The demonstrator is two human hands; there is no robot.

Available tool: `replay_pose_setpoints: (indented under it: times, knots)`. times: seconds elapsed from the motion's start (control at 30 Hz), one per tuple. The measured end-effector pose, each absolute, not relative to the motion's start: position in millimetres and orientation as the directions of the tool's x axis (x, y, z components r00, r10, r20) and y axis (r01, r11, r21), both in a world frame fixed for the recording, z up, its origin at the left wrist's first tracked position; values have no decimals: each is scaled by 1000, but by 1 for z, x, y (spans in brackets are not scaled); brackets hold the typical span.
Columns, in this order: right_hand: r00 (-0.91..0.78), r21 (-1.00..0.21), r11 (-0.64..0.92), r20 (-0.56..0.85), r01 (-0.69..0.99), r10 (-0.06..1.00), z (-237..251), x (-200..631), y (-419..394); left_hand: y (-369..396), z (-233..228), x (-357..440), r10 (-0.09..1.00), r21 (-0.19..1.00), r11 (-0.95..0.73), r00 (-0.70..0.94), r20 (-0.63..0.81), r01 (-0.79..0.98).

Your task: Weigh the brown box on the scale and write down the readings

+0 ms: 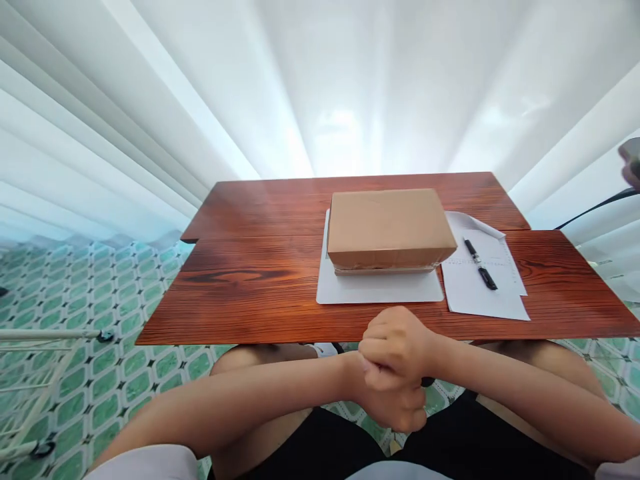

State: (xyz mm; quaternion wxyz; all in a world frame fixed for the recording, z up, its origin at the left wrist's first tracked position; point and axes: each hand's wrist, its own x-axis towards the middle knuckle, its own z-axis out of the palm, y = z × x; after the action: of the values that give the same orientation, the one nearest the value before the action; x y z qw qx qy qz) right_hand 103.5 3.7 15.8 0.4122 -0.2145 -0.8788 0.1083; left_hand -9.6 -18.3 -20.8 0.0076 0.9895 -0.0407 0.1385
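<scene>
A person's 2 hands are clasped together below the near edge of a wooden table — right hand wrapped over left hand, holding nothing visible. A closed cardboard box sits untouched on a white sheet mid-table, beside papers and a pen. A dark object at the far right edge is cut off.

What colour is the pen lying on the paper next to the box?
Black. The pen lies on the white paper, right of the cardboard box, seen in the head view.
</scene>
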Motion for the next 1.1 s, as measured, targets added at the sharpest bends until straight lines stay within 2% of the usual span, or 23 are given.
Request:
replay_pose_setpoints:
  times: [0.07,0.1,0.17,0.2,0.27,0.33,0.4,0.47,0.5,0.6,0.73,0.87,1.0,1.1]
  knots:
    - [-510,-363,867,703,342,496,38,120,5,-6,-2,-12,-258,-98,-966,920,296,-240]
    - [-472,-369,843,706,391,527,48,128,6,0,9,-13,-292,-142,-956,894,339,-258]
    - [-384,-389,788,714,477,586,63,142,10,13,32,-16,-252,-203,-964,836,489,-172]
    - [-317,-409,754,726,513,610,69,148,12,19,43,-18,-187,-211,-975,795,576,-77]
    - [-104,-485,655,753,579,650,74,160,19,30,60,-24,-11,-140,-983,721,693,119]
    - [152,-578,539,755,613,638,74,171,26,40,69,-31,155,19,-969,544,824,247]
    - [307,-637,453,733,624,607,71,183,31,50,69,-40,332,226,-900,252,909,372]
    - [391,-690,410,696,597,602,65,195,34,62,62,-48,500,469,-777,-39,865,420]
    - [422,-719,395,671,572,609,61,201,35,68,56,-52,576,582,-718,-144,805,380]
    - [456,-794,351,582,496,673,49,213,37,83,36,-62,725,786,-586,-305,617,198]
    - [427,-917,231,360,325,829,34,217,41,91,14,-68,845,887,-459,-282,455,58]
    - [374,-973,92,168,213,912,22,211,47,92,6,-65,931,944,-329,-180,317,-38]
    - [316,-966,56,136,251,939,15,201,48,91,4,-60,979,979,-199,-56,196,-53]
    - [262,-946,91,177,310,949,13,196,46,88,5,-57,978,978,-208,-13,208,5]
